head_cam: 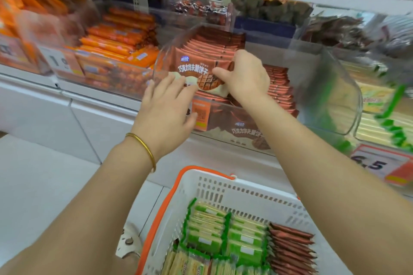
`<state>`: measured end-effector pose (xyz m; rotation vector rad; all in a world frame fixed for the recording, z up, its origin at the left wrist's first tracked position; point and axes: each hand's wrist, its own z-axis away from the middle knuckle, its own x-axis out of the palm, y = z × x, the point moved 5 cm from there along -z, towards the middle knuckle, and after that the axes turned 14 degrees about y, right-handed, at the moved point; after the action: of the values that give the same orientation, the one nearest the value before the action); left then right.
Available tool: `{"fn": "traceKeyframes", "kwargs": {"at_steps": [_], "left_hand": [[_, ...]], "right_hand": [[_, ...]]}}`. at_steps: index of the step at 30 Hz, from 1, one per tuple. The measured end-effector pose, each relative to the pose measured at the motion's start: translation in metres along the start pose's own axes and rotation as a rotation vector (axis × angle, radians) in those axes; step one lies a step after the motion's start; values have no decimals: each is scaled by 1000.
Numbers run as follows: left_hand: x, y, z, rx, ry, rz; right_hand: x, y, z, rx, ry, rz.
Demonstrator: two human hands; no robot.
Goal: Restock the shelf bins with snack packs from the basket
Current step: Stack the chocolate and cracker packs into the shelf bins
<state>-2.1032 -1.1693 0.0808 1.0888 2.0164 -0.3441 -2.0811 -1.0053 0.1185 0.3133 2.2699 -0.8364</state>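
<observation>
Brown pack (pixel 194 64) stands at the bin's (pixel 157 60) front. Right hand (pixel 247 74) pinches it; left hand (pixel 166 107), spread, touches it.

The basket (pixel 225 187) sits nearest you, snack packs (pixel 245 245) in it. Behind and above it is the middle bin (pixel 225 105) — your left hand (pixel 165 114) and right hand (pixel 245 73) on its front pack (pixel 194 64).

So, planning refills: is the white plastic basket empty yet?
Not empty: the white plastic basket holds rows of green snack packs and reddish-brown snack packs.
</observation>
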Motion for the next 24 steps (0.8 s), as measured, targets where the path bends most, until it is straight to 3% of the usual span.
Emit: {"fn": "traceKeyframes", "kwargs": {"at_steps": [5, 10, 13, 16, 21, 24], "left_hand": [[2, 3, 0, -30, -74, -46], [-20, 37, 6, 85, 139, 67], [-25, 81, 15, 193, 141, 198], [-13, 127, 29, 324, 81, 293], [34, 182, 66, 549, -197, 253], [56, 197, 84, 561, -325, 223]], "right_hand": [[-8, 0, 0, 16, -42, 78], [-59, 6, 32, -53, 13, -24], [-102, 35, 75, -15, 24, -199], [-121, 86, 123, 91, -85, -252], [-121, 187, 188, 248, -453, 47], [-119, 239, 214, 343, -570, 123]]}}
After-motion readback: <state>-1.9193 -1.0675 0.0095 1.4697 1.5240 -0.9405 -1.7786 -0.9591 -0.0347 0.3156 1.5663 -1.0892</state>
